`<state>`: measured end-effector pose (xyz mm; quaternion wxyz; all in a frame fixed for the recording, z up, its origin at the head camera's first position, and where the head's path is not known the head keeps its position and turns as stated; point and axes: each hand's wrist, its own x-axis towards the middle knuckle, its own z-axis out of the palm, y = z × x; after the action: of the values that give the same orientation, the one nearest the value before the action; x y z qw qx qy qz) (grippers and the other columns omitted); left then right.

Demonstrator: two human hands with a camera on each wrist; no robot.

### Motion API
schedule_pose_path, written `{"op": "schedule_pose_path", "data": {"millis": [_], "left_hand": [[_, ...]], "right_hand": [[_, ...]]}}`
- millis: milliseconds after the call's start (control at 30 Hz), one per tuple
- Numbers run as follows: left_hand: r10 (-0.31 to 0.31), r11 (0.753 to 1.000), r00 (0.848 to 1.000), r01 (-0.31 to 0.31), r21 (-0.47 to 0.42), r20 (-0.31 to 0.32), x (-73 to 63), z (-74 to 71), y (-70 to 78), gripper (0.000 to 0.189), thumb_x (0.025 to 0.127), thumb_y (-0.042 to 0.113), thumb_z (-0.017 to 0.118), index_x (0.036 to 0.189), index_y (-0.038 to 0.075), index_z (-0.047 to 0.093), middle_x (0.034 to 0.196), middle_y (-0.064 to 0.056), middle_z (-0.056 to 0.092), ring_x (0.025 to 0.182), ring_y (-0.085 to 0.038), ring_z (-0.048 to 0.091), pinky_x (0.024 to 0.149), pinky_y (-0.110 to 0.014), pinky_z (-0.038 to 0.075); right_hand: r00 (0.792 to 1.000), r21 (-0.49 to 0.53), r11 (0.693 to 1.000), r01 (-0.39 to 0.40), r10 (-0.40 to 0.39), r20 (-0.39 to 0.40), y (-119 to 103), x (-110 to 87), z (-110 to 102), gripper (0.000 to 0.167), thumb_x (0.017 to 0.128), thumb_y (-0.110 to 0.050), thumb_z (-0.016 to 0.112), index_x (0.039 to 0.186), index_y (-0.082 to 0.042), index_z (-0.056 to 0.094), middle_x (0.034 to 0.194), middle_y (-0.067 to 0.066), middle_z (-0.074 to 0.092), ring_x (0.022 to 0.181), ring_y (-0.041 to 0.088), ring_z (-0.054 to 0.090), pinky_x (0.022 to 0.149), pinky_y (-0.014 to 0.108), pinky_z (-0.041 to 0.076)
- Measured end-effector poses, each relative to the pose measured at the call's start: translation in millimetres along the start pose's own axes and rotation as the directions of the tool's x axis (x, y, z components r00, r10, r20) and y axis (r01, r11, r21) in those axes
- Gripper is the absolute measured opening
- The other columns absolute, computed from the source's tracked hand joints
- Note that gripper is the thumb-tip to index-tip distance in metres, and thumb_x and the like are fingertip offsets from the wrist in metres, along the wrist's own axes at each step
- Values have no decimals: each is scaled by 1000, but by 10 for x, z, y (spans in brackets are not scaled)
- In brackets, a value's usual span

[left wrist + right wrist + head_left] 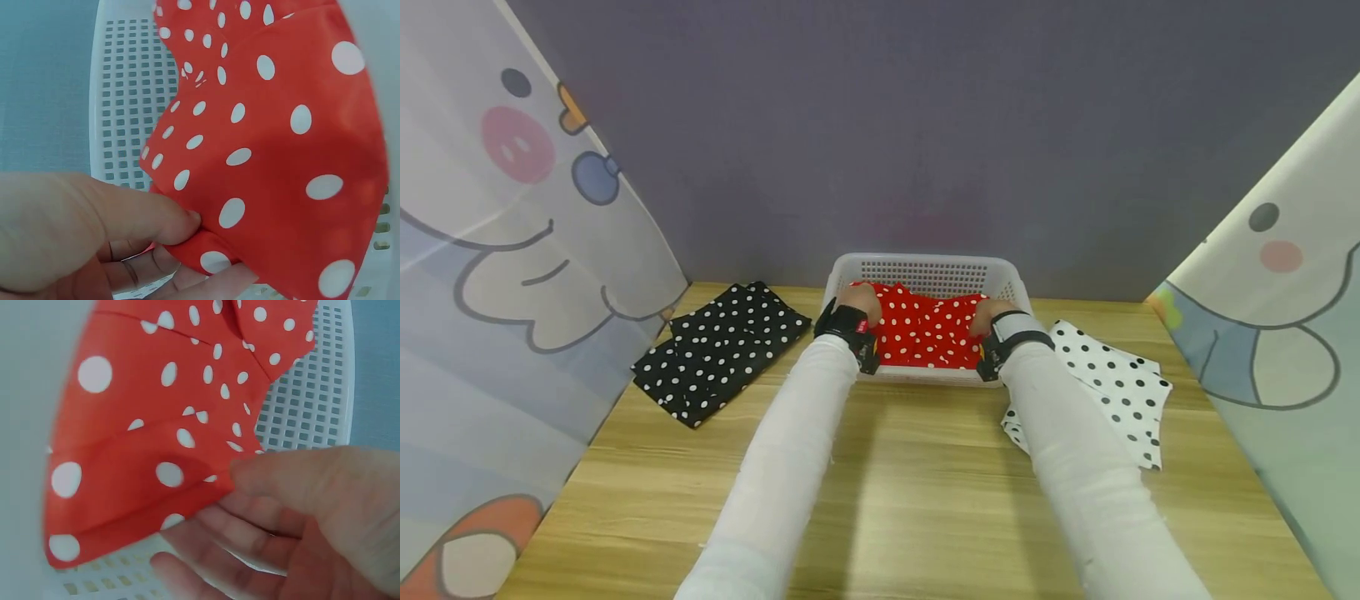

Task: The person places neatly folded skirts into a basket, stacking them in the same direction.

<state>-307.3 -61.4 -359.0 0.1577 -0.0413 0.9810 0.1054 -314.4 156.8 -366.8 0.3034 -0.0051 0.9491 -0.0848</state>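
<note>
A red cloth with white polka dots point(925, 327) lies inside a white plastic basket point(925, 377) at the back of the table. My left hand point(863, 302) pinches its left edge between thumb and fingers, as the left wrist view shows with the cloth point(275, 150) bunched at the thumb point(181, 219). At the opposite edge my right hand point(983, 317) pinches the cloth point(169, 425), thumb on top and fingers point(206, 544) underneath. Both hands are within the basket's side walls, and the perforated back wall point(306, 406) shows beyond the cloth.
Black cloth with white dots point(722, 350) lies on the wooden table point(925, 483) left of the basket. White cloth with black dots point(1120, 392) lies to the right, partly under my right forearm. A grey panel point(925, 125) rises behind the basket, with printed curtains at both sides.
</note>
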Motion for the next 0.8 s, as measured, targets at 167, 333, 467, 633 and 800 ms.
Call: {"op": "schedule_pose_path", "data": {"millis": [167,333,467,633,800], "left_hand": [[-1,1000,1000,1,0,-3,50,36,-26,24,84,14,59,106,4,63,105,-9,61,80,-22,50,59,-29,42],[6,1000,1000,-6,-17,19,38,45,-52,23,84,12,59,104,2,62,99,-10,60,77,-22,49,59,-30,45],[3,998,998,0,-60,55,-4,30,-57,30,80,10,63,108,2,58,98,-10,56,82,-24,49,72,-33,50],[27,995,995,-19,-94,93,-48,0,-73,36,80,15,64,113,4,55,97,-9,55,86,-24,50,77,-33,48],[85,995,989,-77,-70,124,-116,-37,-100,31,83,18,58,111,4,57,88,-7,53,77,-21,51,67,-29,44]], "right_hand": [[996,-75,995,64,-59,71,251,681,134,43,87,-28,54,118,1,52,107,12,60,96,24,55,78,35,47],[989,-91,991,102,-91,112,700,1829,322,66,80,-52,60,123,-2,53,106,8,65,95,23,60,74,37,49],[994,-62,995,76,-70,83,438,1037,196,65,88,-48,51,133,-2,44,126,13,55,112,27,52,91,41,44],[996,-71,994,78,-75,45,51,-71,17,58,94,-37,39,135,4,37,134,20,46,122,31,43,102,41,35],[990,-94,985,142,-142,5,-34,-297,7,58,96,-35,35,137,6,33,138,23,40,126,35,40,104,44,32]]}}
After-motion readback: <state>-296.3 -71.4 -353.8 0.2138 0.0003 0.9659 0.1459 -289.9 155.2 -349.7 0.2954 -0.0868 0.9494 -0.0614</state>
